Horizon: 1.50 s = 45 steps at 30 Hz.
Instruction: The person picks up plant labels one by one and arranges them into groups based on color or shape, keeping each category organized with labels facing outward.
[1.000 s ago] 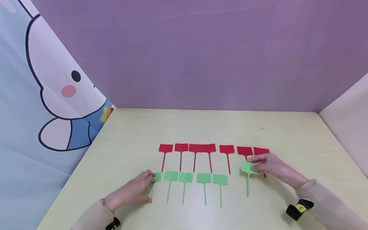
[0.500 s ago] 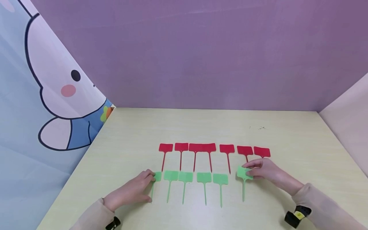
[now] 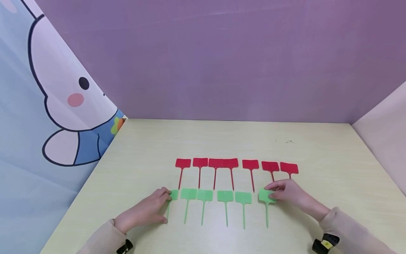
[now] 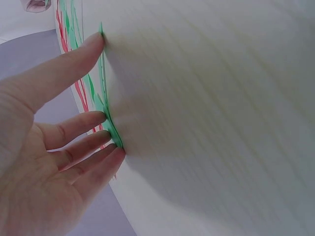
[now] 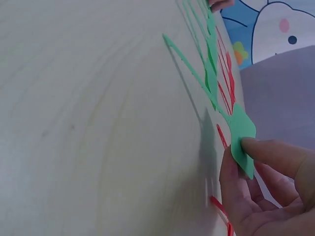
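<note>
Right now right hand (image 3: 285, 192) pinches a green tag (image 3: 265, 196) at the right end of the near green row on the desk (image 3: 317, 148). Left hand (image 3: 142, 211), fingers straight, presses the leftmost green tag (image 3: 173, 195); red tags (image 3: 223, 163) lie farther back.

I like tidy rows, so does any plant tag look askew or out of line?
Yes: the green tag pinched by the right hand is tilted and lifted. Two red tags also touch edge to edge.

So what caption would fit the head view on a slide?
Right hand pinches a green tag at a row's end; left hand touches the first green tag.
</note>
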Each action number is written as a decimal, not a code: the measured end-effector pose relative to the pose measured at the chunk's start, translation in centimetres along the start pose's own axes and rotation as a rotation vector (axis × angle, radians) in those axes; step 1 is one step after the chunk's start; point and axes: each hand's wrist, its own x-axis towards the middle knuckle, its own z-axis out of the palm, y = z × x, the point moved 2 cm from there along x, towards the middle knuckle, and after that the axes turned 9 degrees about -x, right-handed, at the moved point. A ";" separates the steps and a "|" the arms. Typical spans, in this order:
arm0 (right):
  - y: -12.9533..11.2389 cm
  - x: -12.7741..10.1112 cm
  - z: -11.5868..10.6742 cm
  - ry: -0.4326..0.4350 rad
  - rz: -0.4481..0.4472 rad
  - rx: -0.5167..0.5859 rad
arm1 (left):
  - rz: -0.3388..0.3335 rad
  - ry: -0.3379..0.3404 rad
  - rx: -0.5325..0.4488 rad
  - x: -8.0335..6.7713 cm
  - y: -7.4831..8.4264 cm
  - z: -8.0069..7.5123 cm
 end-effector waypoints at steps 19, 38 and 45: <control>-0.1 0.0 1.1 0.065 -0.205 -0.238 | 0.003 0.009 0.009 0.0 0.0 0.0; -1.1 -0.4 1.7 0.147 -0.276 -0.430 | 0.007 0.003 0.024 0.1 0.2 0.0; -1.1 -0.3 2.0 0.167 -0.210 -0.478 | -0.005 0.007 0.030 0.3 0.2 0.0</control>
